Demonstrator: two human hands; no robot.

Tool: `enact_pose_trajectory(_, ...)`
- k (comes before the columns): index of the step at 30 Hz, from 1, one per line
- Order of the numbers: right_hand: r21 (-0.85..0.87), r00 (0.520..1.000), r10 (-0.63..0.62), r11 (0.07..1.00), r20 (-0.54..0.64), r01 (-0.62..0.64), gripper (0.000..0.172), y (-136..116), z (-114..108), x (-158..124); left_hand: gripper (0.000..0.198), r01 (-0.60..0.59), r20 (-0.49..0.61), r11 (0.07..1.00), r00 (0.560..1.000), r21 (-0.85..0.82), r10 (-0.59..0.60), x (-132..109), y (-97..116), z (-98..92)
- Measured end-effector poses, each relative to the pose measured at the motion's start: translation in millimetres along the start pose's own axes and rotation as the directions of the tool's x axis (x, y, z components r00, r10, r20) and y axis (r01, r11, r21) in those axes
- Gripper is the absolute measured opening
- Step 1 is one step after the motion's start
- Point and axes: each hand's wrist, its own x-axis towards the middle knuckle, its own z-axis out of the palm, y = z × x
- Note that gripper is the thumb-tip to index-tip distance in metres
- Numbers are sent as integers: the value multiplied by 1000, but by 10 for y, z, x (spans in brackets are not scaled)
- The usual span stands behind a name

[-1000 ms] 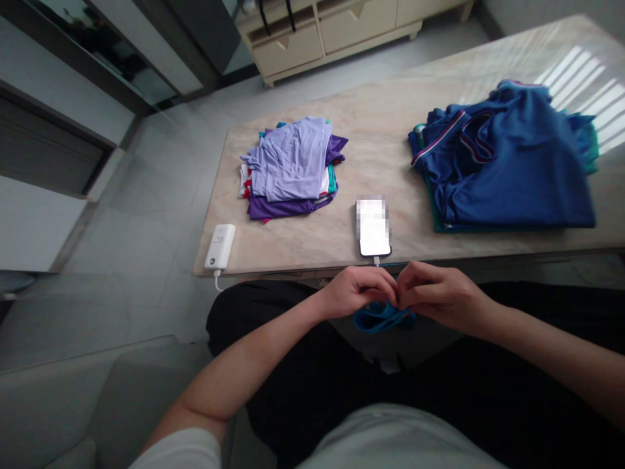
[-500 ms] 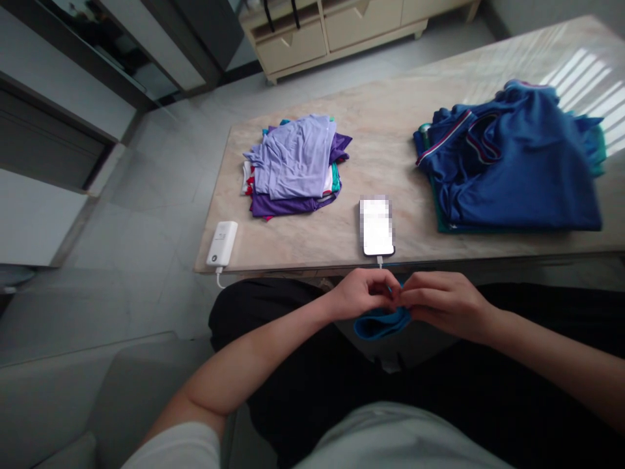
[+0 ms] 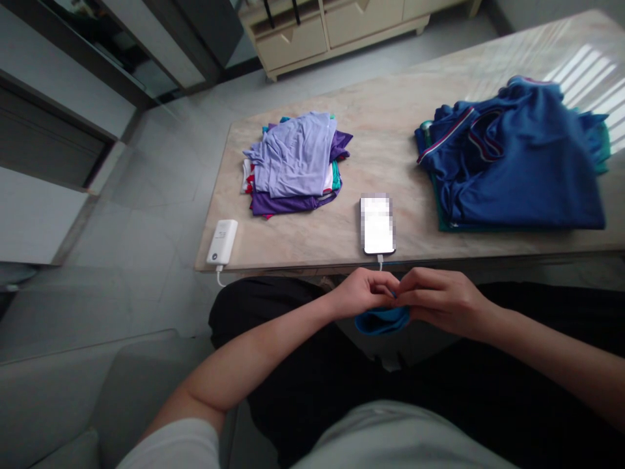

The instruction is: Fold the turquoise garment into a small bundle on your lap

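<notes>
A small piece of blue cloth [image 3: 379, 322] hangs over my lap, just in front of the table edge, its lower part curled into a loop. My left hand [image 3: 364, 291] pinches its upper edge from the left. From the right, my right hand [image 3: 442, 301] grips the same edge, and the fingertips of both hands meet. The fingers hide the top of the cloth. Just beyond my hands, a phone [image 3: 377, 225] with a lit screen lies on the marble table [image 3: 390, 130], a white cable plugged into its near end.
A pile of clothes [image 3: 295, 156], lavender on top, lies on the table's left part. A larger stack of blue clothes [image 3: 527, 169] is at the right. Near the left front corner lies a white power bank [image 3: 222, 241] with a cable. A cabinet [image 3: 293, 49] stands beyond the table.
The fingertips have shifted slightly on the cloth, and the blue bit that showed above them is now mostly covered. Both hands still hold it together.
</notes>
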Motion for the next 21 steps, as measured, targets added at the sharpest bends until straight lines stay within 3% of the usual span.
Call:
enact_pose_trajectory(4, 1, 997, 51, 999, -58, -51, 9, 1, -32, 32, 25, -86, -55, 996, 995, 32, 88, 20, 27, -16)
enact_pose_trajectory(7, 29, 988, 126, 992, -87, -123, 5, 26, -68, 44, 45, -71, -98, 997, 993, 4, 71, 23, 28, -29)
enact_pose_trajectory(10, 76, 989, 148, 986, -14, -146, 4, 56, -65, 33, 57, -65, -94, 998, 994, -17, 63, 21, 1, -33)
enact_pose_trajectory(13, 78, 991, 107, 991, 75, -112, 4, 82, -17, 3, 50, -5, -76, 1000, 997, 25, 7, 21, -38, -21)
enact_pose_trajectory(15, 76, 991, 94, 992, 90, -101, 5, 101, 1, -16, 41, -10, -74, 995, 997, 95, 17, 25, -49, -17)
enact_pose_trajectory(18, 89, 991, 127, 987, 50, -131, 9, 149, -67, -11, 24, -141, -53, 956, 986, 259, 160, 31, -17, -35)
enact_pose_trajectory(21, 90, 979, 199, 977, -46, -194, 8, 218, -243, 45, 34, -267, 6, 821, 952, 504, 306, 13, 58, -62)
